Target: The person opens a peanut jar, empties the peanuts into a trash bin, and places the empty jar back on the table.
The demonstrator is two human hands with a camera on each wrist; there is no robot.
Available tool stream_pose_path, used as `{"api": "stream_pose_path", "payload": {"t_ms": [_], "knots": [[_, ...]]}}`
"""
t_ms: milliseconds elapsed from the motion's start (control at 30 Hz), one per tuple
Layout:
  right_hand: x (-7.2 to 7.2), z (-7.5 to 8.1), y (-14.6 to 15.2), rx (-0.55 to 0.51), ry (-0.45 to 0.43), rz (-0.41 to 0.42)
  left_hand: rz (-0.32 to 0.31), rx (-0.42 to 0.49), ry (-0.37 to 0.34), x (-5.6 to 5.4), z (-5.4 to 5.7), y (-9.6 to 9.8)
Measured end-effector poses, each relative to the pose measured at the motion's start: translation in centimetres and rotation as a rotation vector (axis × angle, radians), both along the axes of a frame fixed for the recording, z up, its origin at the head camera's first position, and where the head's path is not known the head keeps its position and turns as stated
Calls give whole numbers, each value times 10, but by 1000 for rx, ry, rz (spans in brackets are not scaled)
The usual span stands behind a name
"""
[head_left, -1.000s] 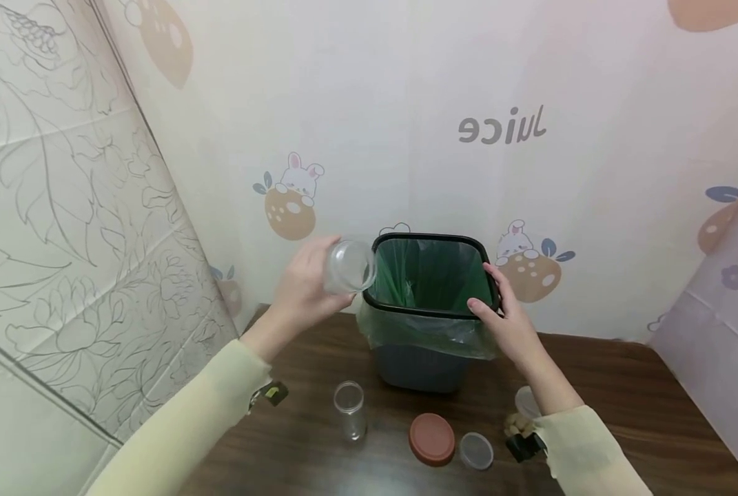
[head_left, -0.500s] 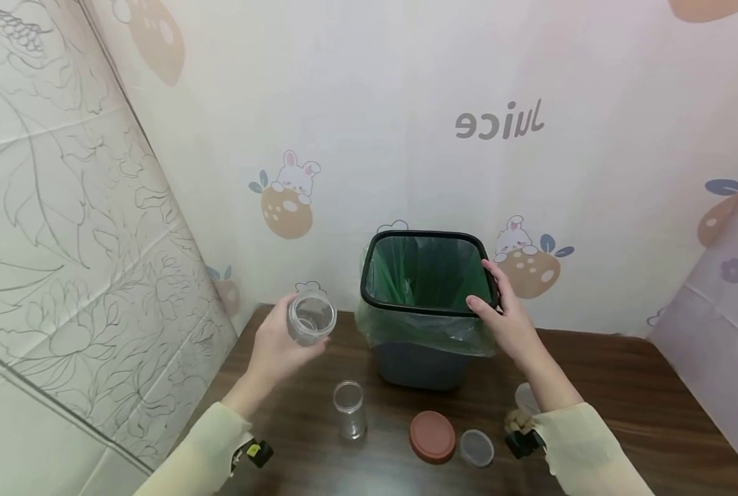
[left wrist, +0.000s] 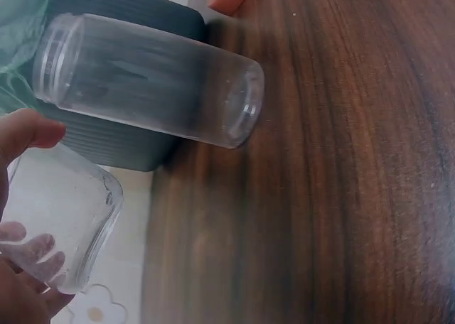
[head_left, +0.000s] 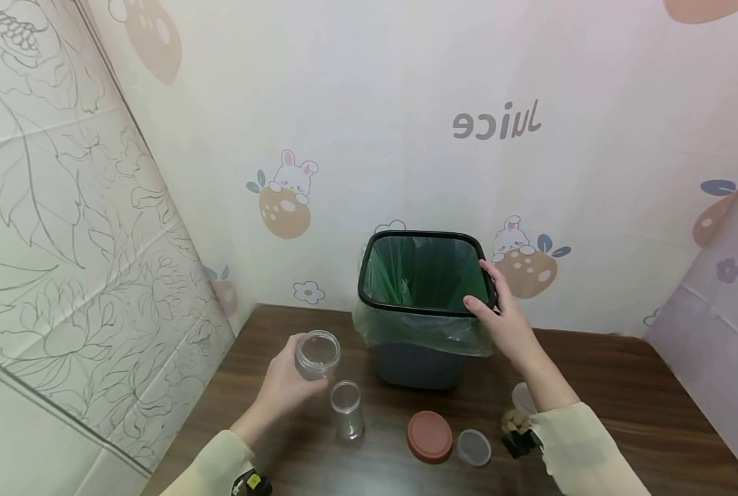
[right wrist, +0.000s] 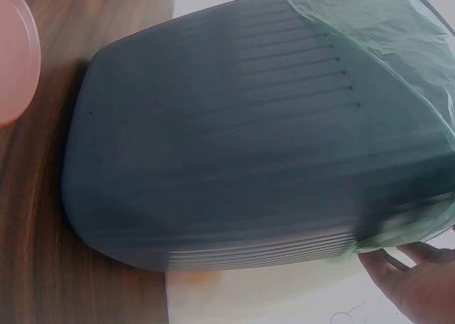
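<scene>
My left hand [head_left: 286, 379] grips a wide clear jar [head_left: 318, 355], its open mouth facing up. In the left wrist view the fingers show through the wall of the jar [left wrist: 60, 210], which is held above the table. Just right of it a taller, narrower clear jar [head_left: 347, 412] stands lidless on the table. My right hand [head_left: 506, 320] holds the right side of the black rim of a dark bin [head_left: 421, 365], thumb over the front edge. A green plastic liner [head_left: 421, 333] folds over that rim. In the right wrist view the fingers touch the liner and bin wall.
A reddish round lid [head_left: 429, 437] and a small translucent lid [head_left: 474, 448] lie in front of the bin on the brown wooden table [head_left: 617, 399]. A container of pale brown pieces [head_left: 516, 420] is partly hidden by the right forearm. Patterned cloth [head_left: 369, 138] hangs behind.
My left hand has brought the wide jar from beside the bin's rim down and to the left, turning its mouth from sideways to up. The right hand stays on the rim.
</scene>
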State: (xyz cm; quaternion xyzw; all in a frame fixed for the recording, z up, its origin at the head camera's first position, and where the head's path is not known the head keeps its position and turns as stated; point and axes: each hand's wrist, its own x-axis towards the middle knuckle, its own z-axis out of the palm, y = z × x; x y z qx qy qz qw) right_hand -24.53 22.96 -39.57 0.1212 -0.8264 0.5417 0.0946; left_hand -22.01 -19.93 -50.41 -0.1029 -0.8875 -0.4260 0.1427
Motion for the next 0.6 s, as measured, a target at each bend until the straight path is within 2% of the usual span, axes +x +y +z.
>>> {"api": "stream_pose_path", "payload": {"t_ms": [167, 333, 433, 600], "knots": [[-3, -2, 1, 1, -5, 4, -18, 1, -4, -7, -12, -2], [-3, -3, 1, -1, 1, 6, -43, 41, -51, -15, -28, -4], [-3, -3, 2, 4, 1, 3, -52, 24, -63, -19, -37, -4], [-3, -2, 1, 13, -6, 0, -84, 39, -76, -19, -44, 0]]}}
